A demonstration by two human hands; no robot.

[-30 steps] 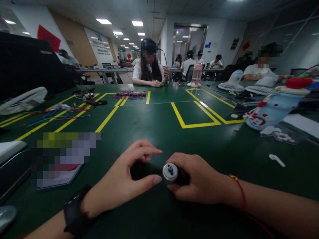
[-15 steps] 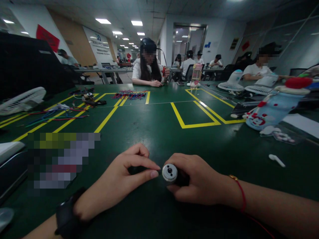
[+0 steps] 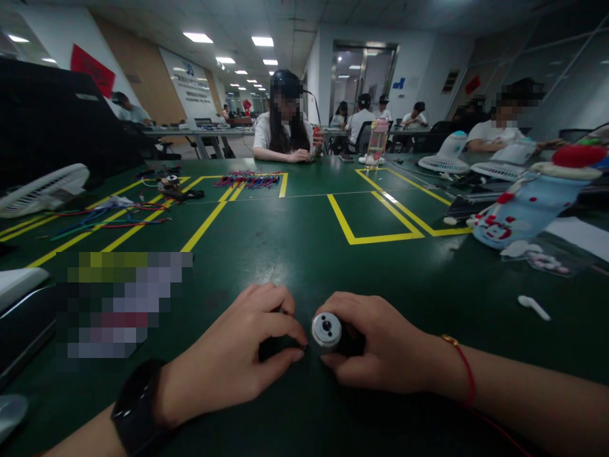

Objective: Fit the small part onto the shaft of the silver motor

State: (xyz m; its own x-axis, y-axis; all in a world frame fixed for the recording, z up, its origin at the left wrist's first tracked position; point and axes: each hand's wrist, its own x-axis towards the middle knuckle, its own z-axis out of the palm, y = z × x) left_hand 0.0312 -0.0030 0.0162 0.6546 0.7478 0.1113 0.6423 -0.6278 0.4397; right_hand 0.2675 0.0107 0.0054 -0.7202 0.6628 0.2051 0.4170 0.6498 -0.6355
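My right hand (image 3: 380, 346) rests on the green table (image 3: 304, 254) and grips a small black cylindrical motor (image 3: 327, 330), whose silver end face points left toward the camera. My left hand (image 3: 233, 362), with a black watch on its wrist, lies just left of the motor. Its fingers are curled and pinch a small black part (image 3: 269, 348), with the fingertips almost touching the motor's silver face. A red string circles my right wrist.
A white earbud (image 3: 533, 306) lies to the right, and behind it a blue bottle cover (image 3: 528, 206) on its side. A white fan (image 3: 45, 189) and loose coloured wires (image 3: 248, 181) are at far left and centre. Yellow tape lines (image 3: 375, 238) mark the table. A person (image 3: 284, 136) sits opposite.
My left hand's fingers went from spread apart to curled in a pinch on the black part, close to the motor's face. My right hand and the motor stayed nearly still.
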